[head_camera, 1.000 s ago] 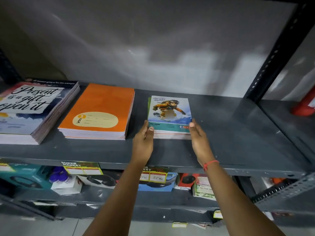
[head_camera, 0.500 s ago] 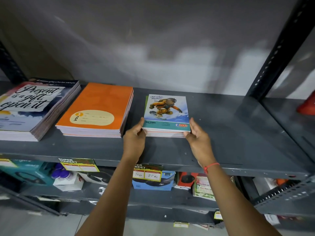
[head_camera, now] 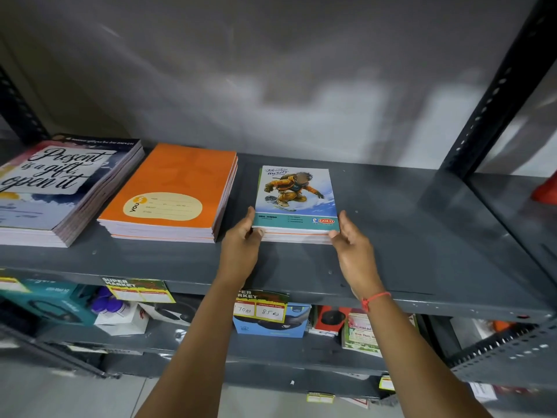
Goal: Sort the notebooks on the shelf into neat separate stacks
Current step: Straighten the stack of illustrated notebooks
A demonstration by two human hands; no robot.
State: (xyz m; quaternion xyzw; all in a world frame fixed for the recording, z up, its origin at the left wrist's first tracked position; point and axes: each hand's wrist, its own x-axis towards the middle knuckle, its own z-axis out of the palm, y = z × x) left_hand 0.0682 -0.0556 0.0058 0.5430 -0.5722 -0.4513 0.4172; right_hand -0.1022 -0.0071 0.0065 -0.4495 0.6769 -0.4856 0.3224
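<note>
Left hand [head_camera: 241, 245] and right hand [head_camera: 351, 245] still hold the snowboarder stack [head_camera: 297, 200]

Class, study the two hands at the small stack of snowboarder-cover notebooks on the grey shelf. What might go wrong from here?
1. A green cover edge pokes out on the left of the small snowboarder-cover notebook stack; the left hand and right hand touch only its front corners, so it may stay skewed.
2. A sideways push might slide it into the neighbouring orange notebook stack.

Dim, soft light; pale patches on wall [head_camera: 301, 86]; edges bowed, lower corners blurred.
</note>
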